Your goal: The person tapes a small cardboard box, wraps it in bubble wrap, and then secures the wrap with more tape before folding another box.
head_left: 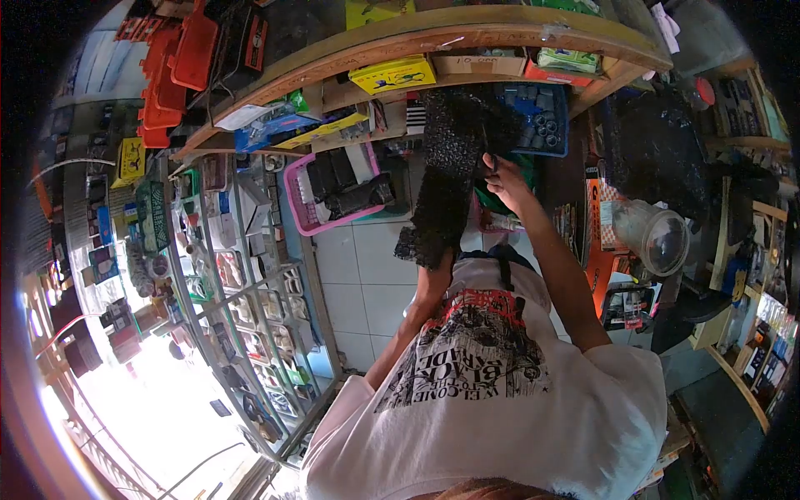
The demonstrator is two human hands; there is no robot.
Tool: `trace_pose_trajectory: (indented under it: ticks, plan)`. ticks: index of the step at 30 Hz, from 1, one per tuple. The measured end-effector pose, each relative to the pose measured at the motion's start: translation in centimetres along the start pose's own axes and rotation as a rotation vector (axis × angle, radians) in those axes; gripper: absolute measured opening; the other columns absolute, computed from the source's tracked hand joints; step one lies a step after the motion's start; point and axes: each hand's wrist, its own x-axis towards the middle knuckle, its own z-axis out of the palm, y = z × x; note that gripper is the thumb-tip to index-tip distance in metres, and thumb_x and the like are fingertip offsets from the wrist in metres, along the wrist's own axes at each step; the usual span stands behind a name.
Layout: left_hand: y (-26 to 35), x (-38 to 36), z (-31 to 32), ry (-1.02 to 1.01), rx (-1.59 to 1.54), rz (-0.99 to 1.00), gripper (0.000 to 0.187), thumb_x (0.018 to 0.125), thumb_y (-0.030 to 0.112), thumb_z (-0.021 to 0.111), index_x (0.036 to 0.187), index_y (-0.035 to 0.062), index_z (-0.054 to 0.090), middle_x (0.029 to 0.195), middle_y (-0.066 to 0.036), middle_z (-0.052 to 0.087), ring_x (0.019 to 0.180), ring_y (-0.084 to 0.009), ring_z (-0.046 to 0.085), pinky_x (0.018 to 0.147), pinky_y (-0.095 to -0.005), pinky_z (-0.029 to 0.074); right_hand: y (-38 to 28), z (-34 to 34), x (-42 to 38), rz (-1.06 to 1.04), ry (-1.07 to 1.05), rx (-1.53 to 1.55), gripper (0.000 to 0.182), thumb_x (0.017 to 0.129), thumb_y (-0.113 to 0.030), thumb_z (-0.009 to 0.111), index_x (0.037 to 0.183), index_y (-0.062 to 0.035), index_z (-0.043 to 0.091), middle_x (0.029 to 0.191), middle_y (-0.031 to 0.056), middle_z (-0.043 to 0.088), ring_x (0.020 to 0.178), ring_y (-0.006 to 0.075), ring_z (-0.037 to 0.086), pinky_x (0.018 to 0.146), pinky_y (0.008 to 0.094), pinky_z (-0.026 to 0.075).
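Observation:
A long strip of black bubble wrap (446, 179) stretches from the shelf edge down toward my body. My left hand (439, 271) is at its lower end, with the fingers hidden beneath the wrap. Beside the upper right part of the strip, my right hand (506, 183) closes around a small dark tool that looks like scissors (490, 160). The tool's tip lies against the black wrap, and its blades are hard to make out.
A pink basket (302, 202) with black-wrapped packages sits on the left, near a glass display case (267, 312). A blue crate (564, 125) of grey pipe fittings is behind my right hand. A wooden shelf (500, 35) crosses the top; a clear round container (667, 242) is at right.

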Motion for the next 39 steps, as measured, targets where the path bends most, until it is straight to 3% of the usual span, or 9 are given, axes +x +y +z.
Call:
trace_pose_trajectory:
  ticks: [8,13,15,18,22,25,29,33,39]
  plan:
    - [-0.9,0.1,-0.1,0.002,-0.022,0.041,0.043,0.1,0.038,0.055,0.121,0.0001,0.061,0.11,-0.013,0.067,0.098,-0.0224,0.058,0.087,-0.0392,0.047,-1.8,1.4,-0.5,0.019,0.023,-0.008,0.031,0.092,-0.031,0.074,0.112,-0.0087,0.066,0.078,-0.0069,0.055,0.055,0.0033,0.037,0.048,0.0231,0.029]
    - [-1.3,0.6,0.2,0.121,0.018,0.106,0.04,0.1,0.037,0.055,0.115,-0.0007,0.06,0.091,-0.008,0.062,0.082,-0.0183,0.052,0.074,-0.039,0.046,-2.1,1.5,-1.0,-0.032,0.053,-0.045,0.035,0.087,-0.038,0.078,0.105,-0.0111,0.065,0.074,-0.0068,0.049,0.055,0.0036,0.034,0.048,0.024,0.027]
    - [-0.9,0.7,-0.2,0.044,0.012,-0.016,0.04,0.101,0.036,0.055,0.116,-0.0007,0.06,0.091,-0.009,0.062,0.082,-0.019,0.052,0.074,-0.0396,0.046,-2.4,1.1,-0.8,0.024,0.071,-0.091,0.035,0.088,-0.037,0.078,0.108,-0.0104,0.064,0.076,-0.0063,0.048,0.054,0.004,0.034,0.048,0.0245,0.027]
    - [-0.9,0.7,-0.3,0.006,0.031,-0.061,0.041,0.101,0.035,0.055,0.121,-0.0001,0.058,0.1,-0.013,0.064,0.09,-0.0218,0.055,0.081,-0.0403,0.046,-2.8,0.9,-0.2,0.069,0.241,0.006,0.034,0.09,-0.035,0.076,0.109,-0.0093,0.064,0.076,-0.0058,0.046,0.054,0.0047,0.034,0.047,0.0244,0.028]
    - [1.0,0.5,-0.3,-0.018,0.054,-0.009,0.038,0.097,0.02,0.055,0.13,0.0007,0.057,0.124,-0.019,0.063,0.114,-0.029,0.058,0.097,-0.038,0.044,-2.3,-0.7,1.0,-0.029,0.079,0.025,0.033,0.092,-0.035,0.073,0.114,-0.0101,0.066,0.076,-0.0057,0.046,0.055,0.0052,0.034,0.047,0.0236,0.028]
    - [1.2,0.7,-0.2,-0.002,-0.016,-0.031,0.038,0.097,0.018,0.055,0.132,0.0016,0.057,0.126,-0.021,0.062,0.117,-0.0313,0.058,0.1,-0.0384,0.044,-2.7,-0.5,1.1,-0.019,0.123,0.028,0.033,0.096,-0.033,0.069,0.119,-0.0105,0.066,0.077,-0.0053,0.05,0.057,0.0049,0.036,0.047,0.0229,0.029]
    - [0.0,0.9,-0.1,-0.024,0.047,0.059,0.041,0.1,0.029,0.055,0.13,0.0009,0.055,0.121,-0.016,0.062,0.107,-0.0283,0.055,0.094,-0.0415,0.045,-2.8,-0.9,1.5,-0.012,0.126,0.039,0.032,0.097,-0.031,0.067,0.122,-0.0108,0.066,0.08,-0.0037,0.056,0.057,0.0045,0.038,0.047,0.0221,0.03]
    - [-0.5,1.2,0.0,-0.01,0.065,0.058,0.04,0.1,0.028,0.055,0.129,0.0015,0.055,0.12,-0.015,0.062,0.107,-0.027,0.055,0.093,-0.0408,0.045,-2.6,-1.0,2.4,-0.1,0.142,-0.007,0.033,0.097,-0.033,0.067,0.124,-0.0127,0.066,0.08,-0.0029,0.057,0.055,0.005,0.039,0.046,0.0216,0.03]
    - [0.6,1.3,-0.3,0.001,-0.019,-0.079,0.038,0.097,0.019,0.055,0.13,0.0004,0.056,0.124,-0.021,0.063,0.117,-0.0315,0.058,0.099,-0.0387,0.044,-4.2,-1.1,3.0,0.069,0.241,-0.133,0.039,0.099,-0.035,0.064,0.132,-0.0153,0.063,0.081,-0.0054,0.056,0.054,0.0048,0.038,0.045,0.021,0.03]
